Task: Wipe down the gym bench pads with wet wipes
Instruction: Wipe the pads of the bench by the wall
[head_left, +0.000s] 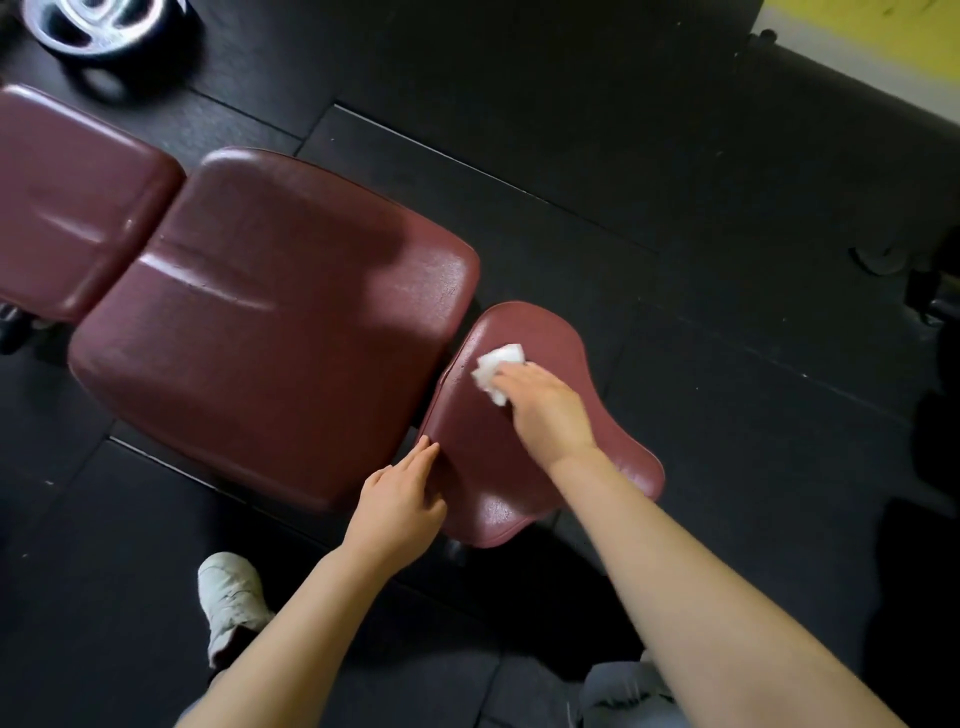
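right hand (545, 410) presses a half-hidden wet wipe (496, 370) on the small pad (524, 467); left hand (397, 506), fingers seemingly straight, touches its edge.

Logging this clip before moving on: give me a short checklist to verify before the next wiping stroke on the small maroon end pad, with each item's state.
1. White crumpled wet wipe under the right hand: ok.
2. Wipe touching the small maroon vinyl end pad: ok.
3. Left hand at the end pad's near edge, fingers straight: ok.
4. Left hand out of the wipe's path: ok.
5. Large maroon seat pad already wiped: cannot tell.
6. Wipe wet enough: cannot tell.
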